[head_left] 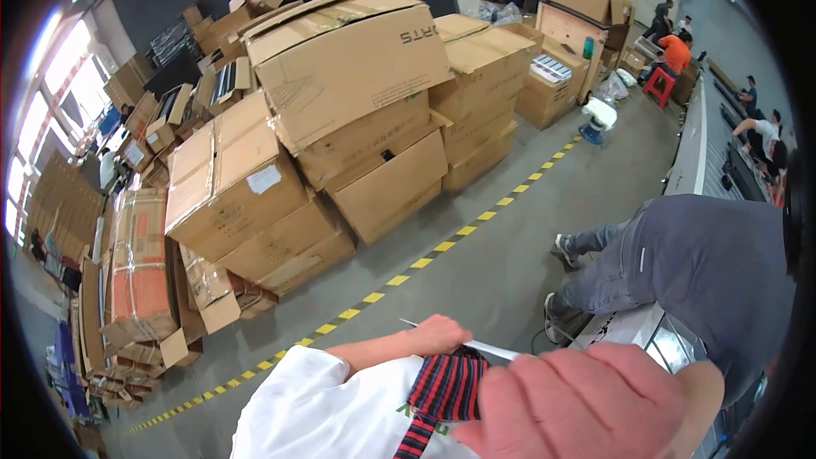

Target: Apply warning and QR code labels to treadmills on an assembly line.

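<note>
So your left hand (438,336) is sitting around 6 o'clock, fingers curled and looking clamped on a thin pale strip (495,350). A narrow tip pokes out past the fist toward 10 o'clock, and the rest runs toward 4 o'clock until it drops behind your right hand (586,395). That one's huge in the view, between 4 and 5 o'clock, back of the hand to the camera. Its fingers are bent in, but honestly I can't tell if they're together on the strip or on nothing.

Just before 6 o'clock, below the strip and between your hands, there's a red-and-black striped cloth (446,388) against your white shirt (327,412).

Past that, big boxes (353,76) are piled up from 8 round to 1 o'clock. A yellow-and-black floor line (422,263) runs from about 7:30 to 2 o'clock, with a white stool (601,112) near its far end. A co-worker (705,263) in a dark top is bent over at 3:30, pretty near your right hand.
</note>
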`<state>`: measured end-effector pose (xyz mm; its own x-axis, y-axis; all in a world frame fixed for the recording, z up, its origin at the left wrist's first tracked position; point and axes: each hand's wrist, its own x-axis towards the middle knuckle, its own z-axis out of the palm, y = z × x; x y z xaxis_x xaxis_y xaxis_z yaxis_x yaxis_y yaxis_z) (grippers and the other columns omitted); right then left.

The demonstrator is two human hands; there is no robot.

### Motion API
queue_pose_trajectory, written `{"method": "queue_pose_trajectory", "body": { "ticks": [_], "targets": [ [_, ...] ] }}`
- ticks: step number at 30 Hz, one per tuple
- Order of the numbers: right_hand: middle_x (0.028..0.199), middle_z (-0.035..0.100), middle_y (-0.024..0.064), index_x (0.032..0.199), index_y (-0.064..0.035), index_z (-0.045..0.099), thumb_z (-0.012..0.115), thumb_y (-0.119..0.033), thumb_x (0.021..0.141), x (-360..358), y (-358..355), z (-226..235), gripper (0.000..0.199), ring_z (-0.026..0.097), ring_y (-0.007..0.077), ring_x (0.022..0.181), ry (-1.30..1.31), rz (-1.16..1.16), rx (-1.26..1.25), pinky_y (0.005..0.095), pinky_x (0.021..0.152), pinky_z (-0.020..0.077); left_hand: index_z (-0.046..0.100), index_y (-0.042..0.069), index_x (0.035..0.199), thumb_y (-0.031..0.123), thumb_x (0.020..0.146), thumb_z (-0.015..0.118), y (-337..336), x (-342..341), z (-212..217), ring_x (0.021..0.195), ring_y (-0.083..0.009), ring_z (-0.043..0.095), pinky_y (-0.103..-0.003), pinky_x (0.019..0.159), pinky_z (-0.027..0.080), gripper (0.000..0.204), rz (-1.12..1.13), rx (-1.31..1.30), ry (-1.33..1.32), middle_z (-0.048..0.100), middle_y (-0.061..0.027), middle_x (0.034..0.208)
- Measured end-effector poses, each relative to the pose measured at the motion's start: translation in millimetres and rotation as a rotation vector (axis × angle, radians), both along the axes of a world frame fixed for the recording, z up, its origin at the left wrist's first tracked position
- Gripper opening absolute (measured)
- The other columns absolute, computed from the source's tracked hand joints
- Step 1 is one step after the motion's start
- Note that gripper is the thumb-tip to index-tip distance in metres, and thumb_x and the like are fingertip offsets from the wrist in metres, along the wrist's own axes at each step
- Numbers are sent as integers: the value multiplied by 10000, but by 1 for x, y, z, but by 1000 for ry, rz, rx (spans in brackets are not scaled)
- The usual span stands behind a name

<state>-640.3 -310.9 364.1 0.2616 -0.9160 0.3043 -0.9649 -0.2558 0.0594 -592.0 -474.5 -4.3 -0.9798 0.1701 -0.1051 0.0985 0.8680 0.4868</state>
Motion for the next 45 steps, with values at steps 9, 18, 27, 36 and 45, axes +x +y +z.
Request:
{"method": "queue_pose_trajectory", "body": {
  "ticks": [9,18,27,36,45],
  "targets": [
    [748,565,102,864,35,544,553,-198,796,20,-15,-47,242,554,204,683,-696,-549,-322,291,596,440,545,51,722,131,710,515,0,-43,-3,683,-347,567,-438,581,442,87,-342,82,-12,573,-149,663],
    [658,528,97,750,39,559,541,-160,676,-17,-61,-19,213,472,172,598,-169,-322,429,264,579,391,538,73,819,138,728,491,-23,-65,-5,754,-351,564,-447,637,443,121,-389,-1,-227,577,-156,751],
    [682,551,109,745,28,567,532,-169,688,-13,-60,-68,209,513,221,684,678,-462,-469,324,656,434,567,84,875,163,764,481,-40,-100,-2,670,-353,562,-436,582,448,162,-527,25,-52,571,-163,673],
    [752,584,84,806,0,606,593,-96,706,0,74,-144,139,563,201,639,-445,-940,-470,279,584,456,546,-48,1043,248,812,604,9,-150,49,864,-147,556,-282,771,443,381,-15,1050,-508,602,-75,942],
    [1059,560,102,1181,-10,452,593,-147,794,46,229,-315,434,516,142,974,-1652,-1390,-1038,267,847,410,393,5,1218,165,785,622,141,-152,54,1041,-206,498,-347,902,397,515,-205,1380,-822,498,-96,1163]
  ]
}}
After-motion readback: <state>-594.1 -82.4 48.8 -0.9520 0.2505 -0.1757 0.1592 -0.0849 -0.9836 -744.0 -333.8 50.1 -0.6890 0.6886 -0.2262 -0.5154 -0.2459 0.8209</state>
